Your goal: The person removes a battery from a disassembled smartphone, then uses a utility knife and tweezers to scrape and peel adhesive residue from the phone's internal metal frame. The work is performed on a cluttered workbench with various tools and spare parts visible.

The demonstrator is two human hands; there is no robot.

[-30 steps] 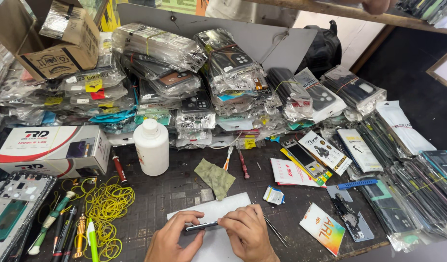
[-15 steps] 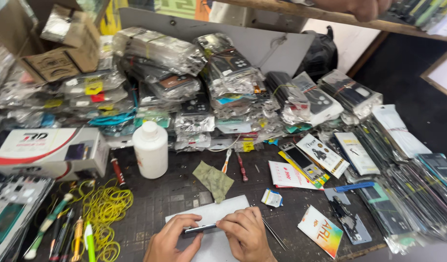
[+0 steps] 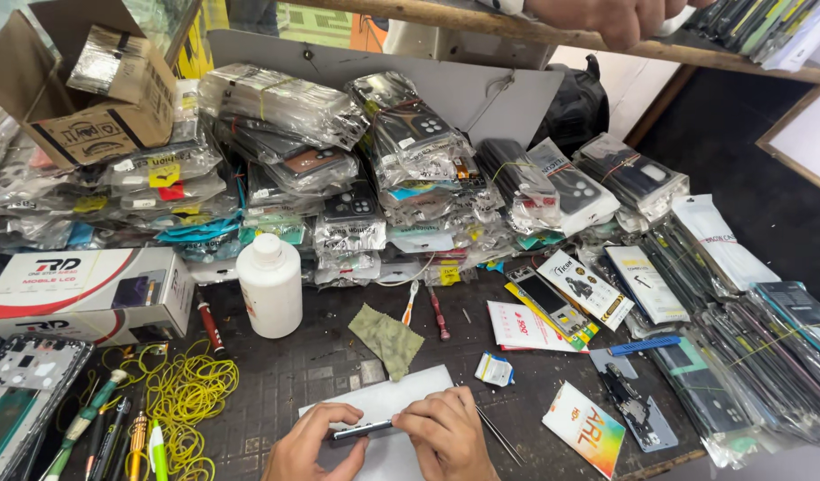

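Both my hands grip a thin dark phone (image 3: 361, 431) edge-on at the bottom of the head view. My left hand (image 3: 314, 444) pinches its left end, my right hand (image 3: 446, 434) covers its right end. They rest over a white sheet (image 3: 388, 403) on the dark work mat (image 3: 321, 365). A green cloth (image 3: 388, 337) lies just beyond the sheet, and thin metal tweezers (image 3: 499, 435) lie right of my right hand.
A white plastic bottle (image 3: 269, 285) stands left of centre. Yellow rubber bands (image 3: 186, 401) and pens (image 3: 129, 441) lie at the left by a white box (image 3: 85, 294). Piles of bagged phone cases (image 3: 410, 169) fill the back and right. Another person's hand (image 3: 619, 18) rests on the top shelf.
My hands stay on the phone in the same spot. The camera view has shifted slightly, and the other person's hand has come further into view on the shelf.
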